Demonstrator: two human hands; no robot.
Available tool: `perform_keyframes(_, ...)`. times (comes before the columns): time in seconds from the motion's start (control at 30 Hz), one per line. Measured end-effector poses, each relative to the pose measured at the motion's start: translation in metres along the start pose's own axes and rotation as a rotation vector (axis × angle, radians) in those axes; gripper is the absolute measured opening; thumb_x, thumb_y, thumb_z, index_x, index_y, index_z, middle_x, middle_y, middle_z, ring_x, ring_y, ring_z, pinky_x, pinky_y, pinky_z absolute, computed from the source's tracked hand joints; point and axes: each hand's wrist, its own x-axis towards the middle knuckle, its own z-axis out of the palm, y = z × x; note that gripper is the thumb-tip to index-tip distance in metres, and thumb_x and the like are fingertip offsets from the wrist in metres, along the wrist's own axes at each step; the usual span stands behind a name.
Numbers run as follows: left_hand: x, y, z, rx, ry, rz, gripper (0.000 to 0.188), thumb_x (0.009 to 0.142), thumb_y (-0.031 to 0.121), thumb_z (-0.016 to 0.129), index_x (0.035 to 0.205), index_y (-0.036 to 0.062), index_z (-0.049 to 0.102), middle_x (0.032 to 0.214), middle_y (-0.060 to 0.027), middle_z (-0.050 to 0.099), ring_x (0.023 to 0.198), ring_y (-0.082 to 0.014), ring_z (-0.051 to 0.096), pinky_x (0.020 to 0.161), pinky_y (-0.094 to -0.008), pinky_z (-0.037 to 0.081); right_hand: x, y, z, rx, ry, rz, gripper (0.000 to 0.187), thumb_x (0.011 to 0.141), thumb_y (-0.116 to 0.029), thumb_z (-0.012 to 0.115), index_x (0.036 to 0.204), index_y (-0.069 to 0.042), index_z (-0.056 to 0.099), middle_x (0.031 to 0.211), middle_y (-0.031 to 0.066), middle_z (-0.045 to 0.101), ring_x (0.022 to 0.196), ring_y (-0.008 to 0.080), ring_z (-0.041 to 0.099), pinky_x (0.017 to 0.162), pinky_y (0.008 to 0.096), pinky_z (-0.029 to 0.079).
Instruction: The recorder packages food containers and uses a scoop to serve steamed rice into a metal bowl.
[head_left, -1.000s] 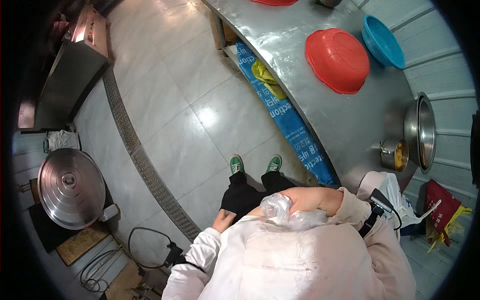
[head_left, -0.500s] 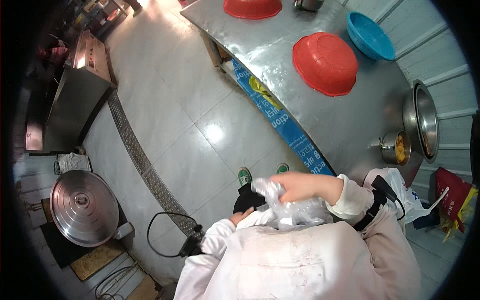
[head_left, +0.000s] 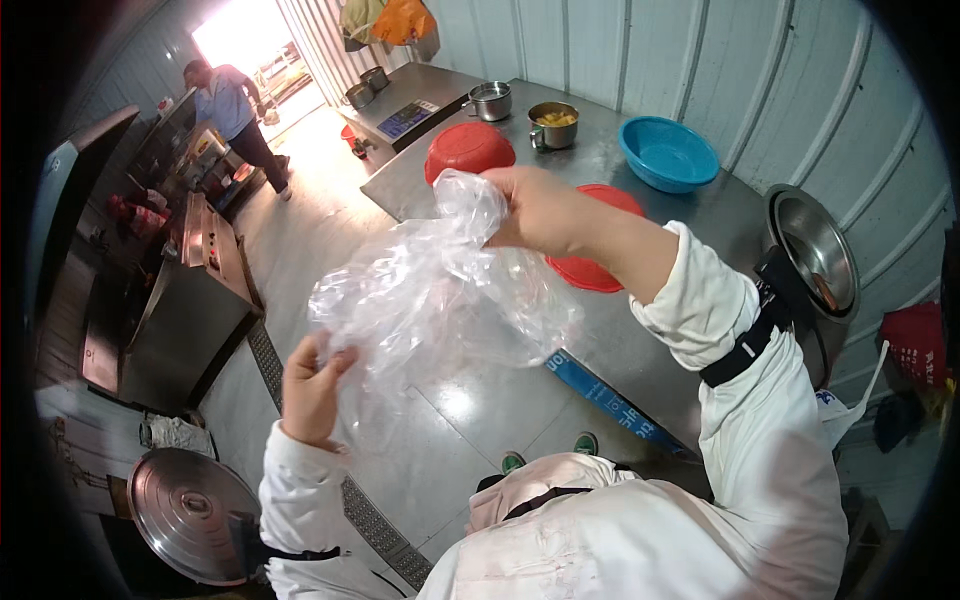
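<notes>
A crumpled clear plastic bag (head_left: 410,285) is spread out in front of me, over the floor and the near edge of the steel table. My right hand (head_left: 535,212) is closed around its bunched upper end. My left hand (head_left: 315,390) is at the bag's lower left side, thumb and fingers bent against the thin film; the film partly blurs what they pinch. Behind my right hand and wrist, an upturned red basin (head_left: 605,270) is partly covered. Another upturned red basin (head_left: 465,147) lies farther off.
The steel table (head_left: 650,345) bears a blue basin (head_left: 668,152), a pot with yellow pieces (head_left: 553,128), another metal pot (head_left: 491,101) and steel bowls (head_left: 815,245). A large lidded pot (head_left: 190,515) stands low at left. One person (head_left: 240,115) is near the bright doorway.
My right hand has lifted the bag from my waist, up and forward, and the bag has spread out. My left hand has risen to its left side. The view has tilted up, showing the doorway.
</notes>
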Motion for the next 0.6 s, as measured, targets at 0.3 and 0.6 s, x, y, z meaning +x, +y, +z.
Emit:
perform_keyframes(0.3,0.02,-0.007,-0.098,0.086,-0.137,-0.349,0.035,0.074,0.003,0.059,0.107,-0.0026,0.049,0.104,-0.0078,0.054,0.094,-0.0149,0.052,0.081,-0.0258,0.041,-0.023,-0.023,-0.086,-0.19,0.251,0.091,0.011,0.073,-0.005,0.049,0.081,-0.001,0.057,0.073,0.002,0.056,0.066,0.0099,0.053,0.06,0.0235,0.042)
perform_keyframes(0.6,0.061,0.058,0.08,0.469,-0.513,0.212,0.035,0.073,0.014,0.065,0.1,-0.0013,0.05,0.083,-0.006,0.058,0.078,-0.0115,0.053,0.071,-0.0271,0.042,0.004,-0.082,-0.014,-0.585,-0.153,-0.311,0.023,0.071,-0.019,0.059,0.084,0.0,0.058,0.077,0.012,0.059,0.072,0.0233,0.057,0.065,0.0301,0.044)
